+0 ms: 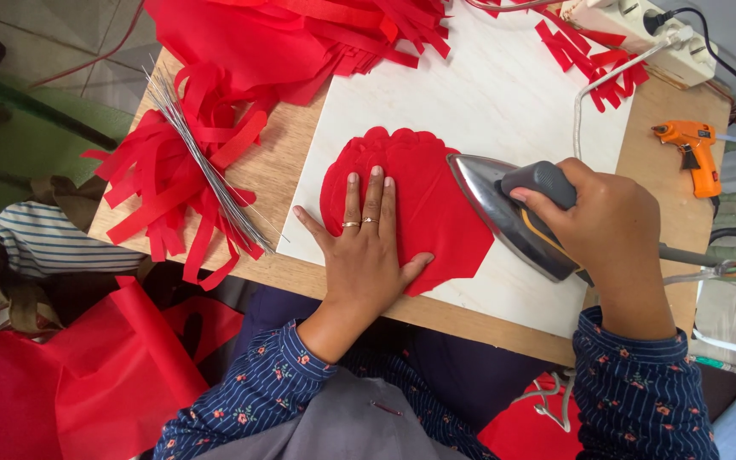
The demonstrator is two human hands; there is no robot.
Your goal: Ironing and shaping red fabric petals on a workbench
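We are pressing our left hand [366, 243] flat, fingers spread, on the thin, limp red cloth [411, 204] lying on the white board [487, 102], while our right hand's [606, 230] grip is clamping the heavy, hot iron [504, 213] by its handle

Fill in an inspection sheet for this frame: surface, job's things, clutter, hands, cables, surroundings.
Surface: pale board on a wooden table.
Job's things: red scalloped fabric piece; iron resting on its right edge.
Clutter: red fabric strips, wire bundle, orange glue gun.
Hands: left hand flat on the fabric; right hand gripping the iron's handle.
Cables: white cord to a power strip.
Surroundings: red fabric sheets on the floor.
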